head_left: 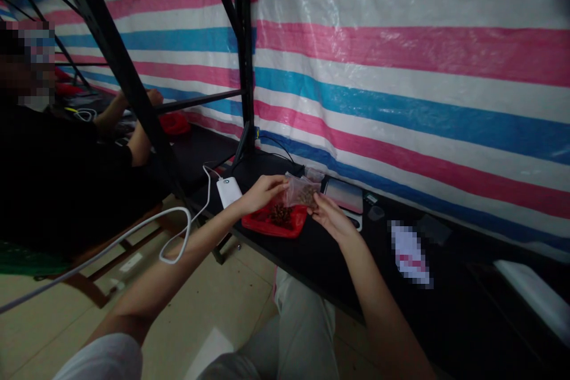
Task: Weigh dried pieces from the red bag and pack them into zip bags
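Between my two hands is a small clear plastic bag [303, 191] with small brownish pieces in its lower right part. My left hand [268, 188] pinches the bag's left edge. My right hand [330, 215] grips its lower right corner, thumb and fingers closed on it. Just below the bag lies an open red plastic bag [294, 228] on the black table, holding a heap of dark brown pieces [281, 212]. A flat silver digital scale [344, 195] lies close to the right of my right hand, partly covered by it.
A white power bank [228, 191] with a white cable [187, 214] sits left of the red bag. Right on the table [378, 261] are a small clear cup [376, 212] and a blurred white packet [408, 254]. A black metal post [244, 47] rises behind; a co-worker [57, 172] sits left.
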Demonstrator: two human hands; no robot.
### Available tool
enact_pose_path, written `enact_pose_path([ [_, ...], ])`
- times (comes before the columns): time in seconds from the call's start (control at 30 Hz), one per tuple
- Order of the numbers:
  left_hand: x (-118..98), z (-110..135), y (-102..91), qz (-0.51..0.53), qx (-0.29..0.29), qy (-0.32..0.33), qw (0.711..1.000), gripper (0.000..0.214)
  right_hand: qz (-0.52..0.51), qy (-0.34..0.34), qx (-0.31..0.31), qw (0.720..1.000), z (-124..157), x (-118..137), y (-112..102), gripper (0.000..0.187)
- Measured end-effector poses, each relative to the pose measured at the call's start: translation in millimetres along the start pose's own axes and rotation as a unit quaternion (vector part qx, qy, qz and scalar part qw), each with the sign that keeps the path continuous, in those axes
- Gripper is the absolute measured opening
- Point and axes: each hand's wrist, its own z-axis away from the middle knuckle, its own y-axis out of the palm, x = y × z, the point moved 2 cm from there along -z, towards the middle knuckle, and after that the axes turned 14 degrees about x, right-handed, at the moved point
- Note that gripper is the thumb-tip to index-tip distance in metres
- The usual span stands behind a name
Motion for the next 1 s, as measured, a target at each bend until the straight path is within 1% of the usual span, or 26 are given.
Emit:
enact_pose_path([
  [0.07, 13.6, 8.0, -6.0, -0.06, 0.017, -0.026, 0.998, 0.031, 0.031, 0.009, 0.0, 0.999, -12.8, 1.7, -1.3, 0.03],
  [0.13, 26.5, 16.3, -10.6, -0.122, 0.018, -0.057, 0.991, 0.028, 0.102, 0.011, 0.013, 0.995, -25.4, 2.4, -3.4, 0.028],
  [0.23, 37.4, 25.8, -13.6, -0.183, -0.006, -0.089, 0.979, 0.032, 0.239, -0.006, 0.048, 0.97, -41.0, 3.3, -3.4, 0.024],
  [0.3, 38.0, 27.7, -12.4, -0.194, -0.005, -0.09, 0.977, 0.036, 0.336, -0.017, 0.057, 0.94, -48.0, 5.1, 0.1, 0.021],
  [0.4, 34.6, 24.9, -8.4, -0.186, -0.003, -0.087, 0.979, 0.036, 0.483, -0.05, 0.042, 0.873, -53.8, 11.0, 10.5, 0.019],
  [0.47, 33.7, 21.5, -6.3, -0.176, -0.019, -0.085, 0.981, 0.039, 0.546, -0.063, 0.045, 0.834, -55.4, 14.8, 18.4, 0.018],
  [0.53, 35.2, 18.8, -4.8, -0.171, -0.031, -0.08, 0.981, 0.037, 0.575, -0.059, 0.055, 0.814, -55.4, 17.1, 24.1, 0.016],
  [0.6, 38.7, 17.6, -4.0, -0.177, -0.037, -0.08, 0.98, 0.025, 0.59, -0.049, 0.054, 0.804, -54.1, 18.2, 26.4, 0.012],
  [0.67, 42.6, 17.6, -3.8, -0.184, -0.041, -0.082, 0.979, 0.019, 0.602, -0.045, 0.044, 0.796, -51.9, 18.7, 26.6, 0.011],
  [0.83, 47.5, 18.1, -1.4, -0.16, -0.032, -0.059, 0.985, 0.019, 0.617, -0.081, 0.035, 0.782, -47.1, 17.3, 28.3, 0.013],
  [1.0, 47.9, 14.5, 0.3, -0.115, -0.001, -0.004, 0.993, 0.019, 0.64, -0.105, -0.003, 0.761, -46.1, 15.1, 29.7, 0.009],
])
